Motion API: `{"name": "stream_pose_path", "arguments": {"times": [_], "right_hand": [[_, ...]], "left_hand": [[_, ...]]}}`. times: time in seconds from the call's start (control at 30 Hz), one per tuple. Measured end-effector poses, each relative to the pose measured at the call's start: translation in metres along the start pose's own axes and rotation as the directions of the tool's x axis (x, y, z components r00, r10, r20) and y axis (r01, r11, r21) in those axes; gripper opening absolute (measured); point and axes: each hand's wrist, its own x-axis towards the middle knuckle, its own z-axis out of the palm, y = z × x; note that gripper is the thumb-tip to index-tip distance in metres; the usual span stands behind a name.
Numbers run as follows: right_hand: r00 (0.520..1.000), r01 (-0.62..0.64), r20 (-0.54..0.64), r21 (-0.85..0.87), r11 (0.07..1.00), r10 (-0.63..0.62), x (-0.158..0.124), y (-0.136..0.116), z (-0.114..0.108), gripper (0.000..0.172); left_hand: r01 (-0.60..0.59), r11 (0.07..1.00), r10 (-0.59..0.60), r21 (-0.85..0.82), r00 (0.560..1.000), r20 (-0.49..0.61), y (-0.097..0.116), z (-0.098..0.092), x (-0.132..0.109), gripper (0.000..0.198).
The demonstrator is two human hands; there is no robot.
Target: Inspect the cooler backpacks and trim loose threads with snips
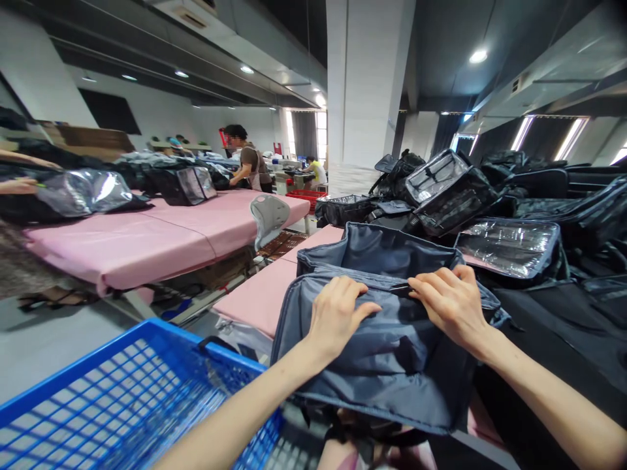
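A dark blue-grey fabric bag (367, 365) lies opened in front of me, its lining showing and its piped flap folded toward me. My left hand (337, 316) grips the flap near its upper seam, fingers curled on the cloth and thumb stretched to the right. Opposite it, my right hand (453, 303) is closed, pinching a slim dark pointed thing (400, 288) with a shiny edge at the seam. Whether that is a small tool or a bag part is unclear. The bag's raised back section (386, 251) stands behind both hands.
A blue plastic basket (147, 333) with clear plastic inside stands at lower left. Black bags with silver lining (431, 176) are piled at right. Beyond a pink table (171, 235) a person (249, 163) works; another person's hands (22, 186) handle a bag at far left.
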Motion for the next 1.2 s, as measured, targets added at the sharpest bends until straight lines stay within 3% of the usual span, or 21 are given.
{"name": "stream_pose_path", "arguments": {"times": [0.1,0.27,0.53,0.7,0.87,0.97,1.03,1.2], "right_hand": [[0.999,-0.002,-0.032,-0.036,0.999,0.001,-0.008,-0.001,-0.003,0.011],[0.998,0.033,-0.051,-0.073,0.997,-0.037,-0.013,-0.004,-0.006,0.015],[0.989,0.135,-0.045,-0.117,0.984,-0.141,-0.01,-0.011,-0.005,0.02],[0.993,0.105,-0.049,-0.111,0.988,-0.111,-0.007,-0.015,-0.004,0.021],[0.998,-0.03,-0.061,0.012,0.999,0.031,-0.009,-0.018,-0.001,0.013],[0.994,-0.08,-0.07,0.091,0.993,0.087,-0.011,-0.02,0.003,0.009],[0.99,-0.1,-0.081,0.124,0.987,0.111,-0.012,-0.022,0.007,0.009],[0.982,-0.155,-0.08,0.178,0.972,0.172,-0.005,-0.03,0.009,0.008]], "left_hand": [[-0.008,0.998,0.009,0.056,1.0,-0.013,0.009,0.006,-0.001,0.031],[-0.101,0.989,0.103,0.108,0.995,-0.017,0.019,0.01,-0.002,0.016],[-0.017,0.995,0.016,-0.098,1.0,-0.004,0.021,0.005,0.002,0.014],[-0.051,0.985,0.054,-0.164,0.998,0.011,0.022,0.006,-0.001,0.016],[-0.183,0.962,0.202,-0.205,0.977,0.074,-0.005,-0.018,0.004,0.014],[-0.141,0.987,0.147,-0.081,0.986,0.075,-0.034,-0.035,0.017,0.014],[-0.122,0.992,0.126,-0.031,0.98,0.154,-0.047,-0.039,0.025,0.014],[-0.008,0.997,0.032,-0.079,0.949,0.313,-0.049,-0.037,0.04,0.014]]}}
